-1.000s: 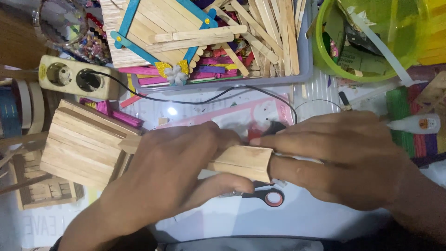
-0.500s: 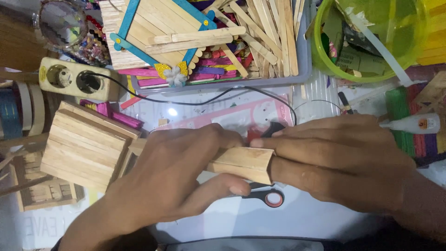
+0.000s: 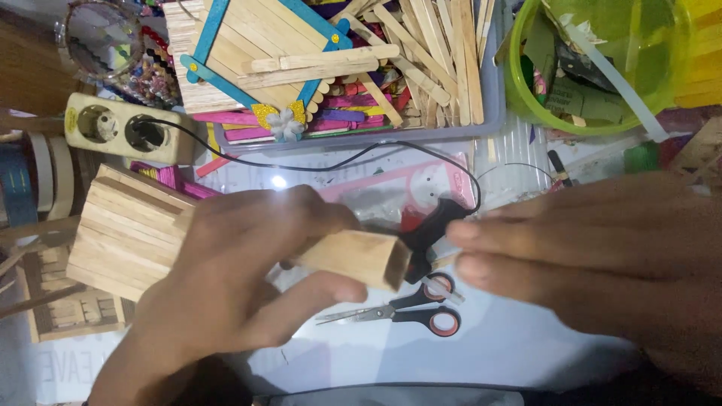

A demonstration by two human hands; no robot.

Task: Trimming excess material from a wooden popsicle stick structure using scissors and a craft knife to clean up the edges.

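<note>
My left hand (image 3: pixel 241 271) grips a craft piece made of wooden sticks: a flat box-like panel (image 3: pixel 128 229) on the left and a square hollow tube (image 3: pixel 361 259) that sticks out to the right. My right hand (image 3: pixel 594 256) hovers just right of the tube's open end with its fingers stretched out flat, apart from the wood. Behind the tube's end lies a black glue gun (image 3: pixel 432 225) with its black cord (image 3: pixel 301 162). Small scissors with black and red handles (image 3: pixel 414 312) rest on the white table below the tube.
A grey tray (image 3: pixel 492 90) of loose and coloured craft sticks stands at the back. A green bowl (image 3: pixel 526 94) with scraps is at the back right. A beige power strip (image 3: pixel 120 131) and tape rolls (image 3: pixel 34 180) are at the left, and another stick box (image 3: pixel 68 308) sits lower left.
My right hand has let go of the tube's end and drawn away to the right. The glue gun and scissors, partly covered before, now show.
</note>
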